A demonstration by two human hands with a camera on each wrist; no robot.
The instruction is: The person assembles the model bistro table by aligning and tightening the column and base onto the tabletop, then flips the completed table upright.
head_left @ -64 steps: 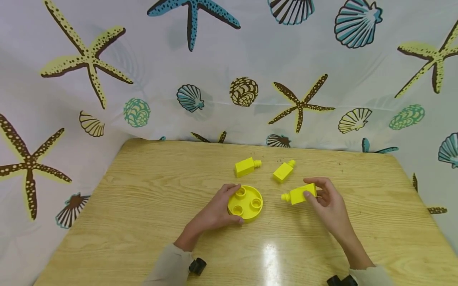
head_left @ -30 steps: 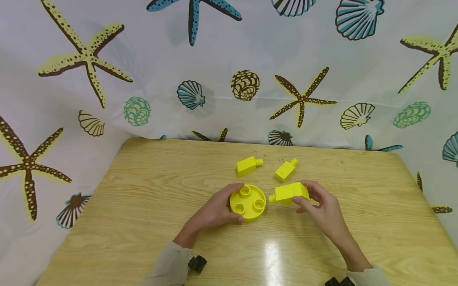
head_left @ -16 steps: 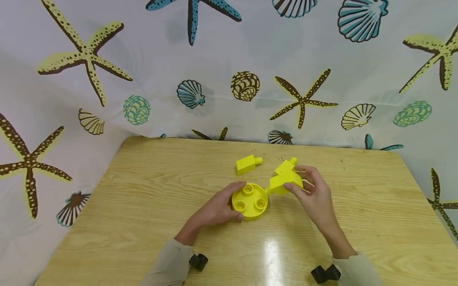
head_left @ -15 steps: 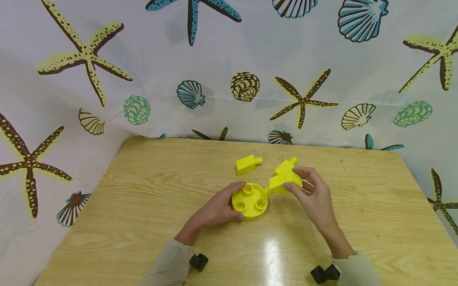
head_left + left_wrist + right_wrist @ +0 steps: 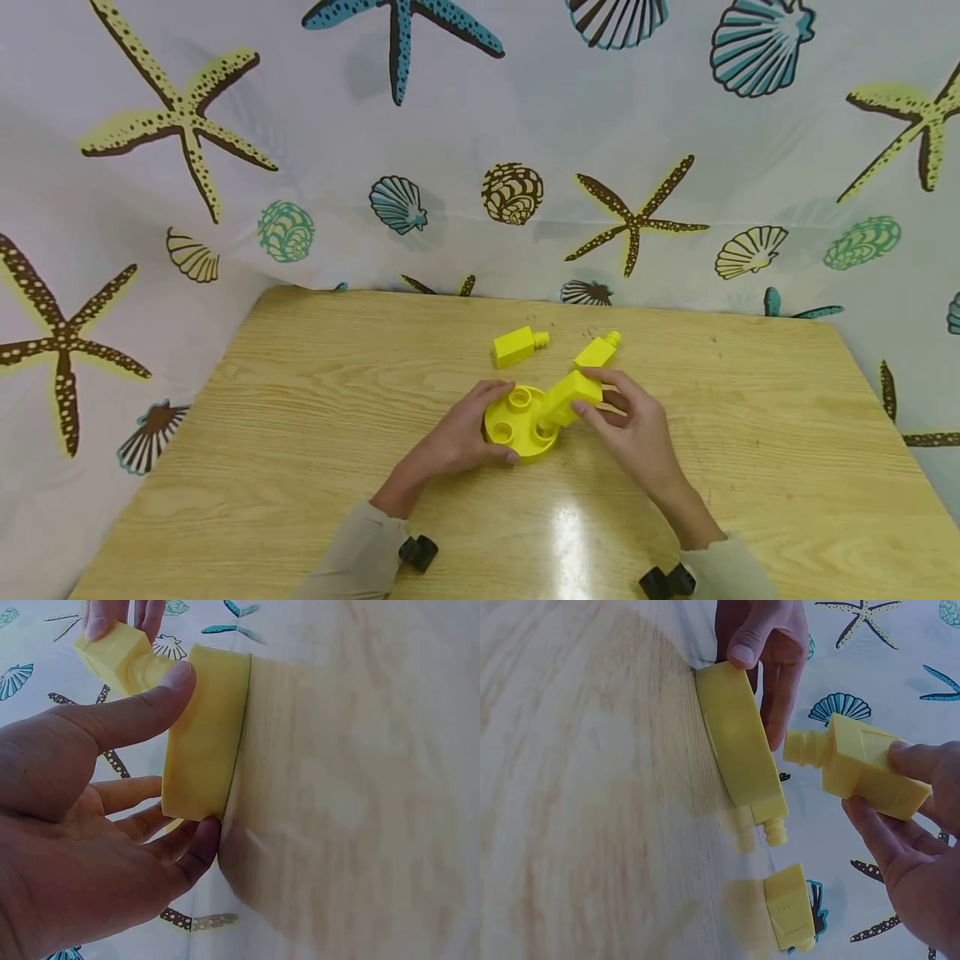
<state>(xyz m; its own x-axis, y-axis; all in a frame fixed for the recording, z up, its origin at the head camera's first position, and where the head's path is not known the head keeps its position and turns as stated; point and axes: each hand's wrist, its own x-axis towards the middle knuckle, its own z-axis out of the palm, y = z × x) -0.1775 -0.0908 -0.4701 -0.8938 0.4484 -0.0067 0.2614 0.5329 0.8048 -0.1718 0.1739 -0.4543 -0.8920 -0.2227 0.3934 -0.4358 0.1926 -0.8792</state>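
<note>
A round yellow disc (image 5: 534,455) with three raised ring-shaped sockets lies on the table. My left hand (image 5: 459,435) grips its left side, thumb in front and fingers behind; the left wrist view shows the thumb on the disc's wall (image 5: 206,742). With thumb and fingers, my right hand (image 5: 639,427) pinches a yellow block with a threaded end (image 5: 576,395). It is tilted over the disc, thread toward the right-hand socket (image 5: 543,431). In the right wrist view a gap separates the thread (image 5: 806,748) from the disc (image 5: 739,735).
Two similar yellow threaded blocks lie behind the disc, one at back left (image 5: 513,347) and one at back right (image 5: 596,353). A white cloth (image 5: 450,250) printed with starfish and shells hangs behind the wooden table (image 5: 337,375).
My right hand has carried its block leftward from beside the disc to over it, and the threaded end now tips downward. The left hand keeps its hold on the disc, which has shifted slightly right.
</note>
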